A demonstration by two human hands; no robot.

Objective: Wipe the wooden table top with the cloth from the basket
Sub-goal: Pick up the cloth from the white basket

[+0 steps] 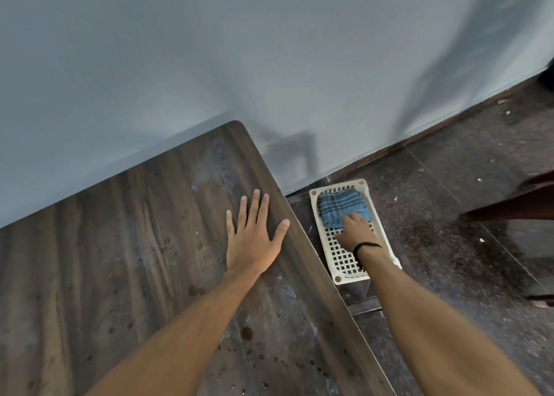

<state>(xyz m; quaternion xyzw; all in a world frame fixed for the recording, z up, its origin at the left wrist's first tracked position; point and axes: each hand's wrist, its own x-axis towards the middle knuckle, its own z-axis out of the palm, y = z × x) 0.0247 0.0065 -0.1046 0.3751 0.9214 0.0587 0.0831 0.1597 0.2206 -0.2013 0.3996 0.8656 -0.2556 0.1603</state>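
Note:
A dark wooden table top [135,245], spotted with stains and dusty smears, fills the left half of the view. My left hand [254,236] lies flat on it near the right edge, fingers straight and spread. On the floor to the right of the table stands a white lattice basket [344,260]. A folded blue checked cloth [338,207] lies in its far end. My right hand [356,230], with a black band at the wrist, reaches down into the basket. Its fingers curl onto the cloth's near right corner, and their tips are hidden.
A grey wall [269,51] runs behind the table and the basket. The floor [449,216] is dark speckled stone with small bits of litter. A dark wooden piece of furniture [515,204] juts in at the right edge.

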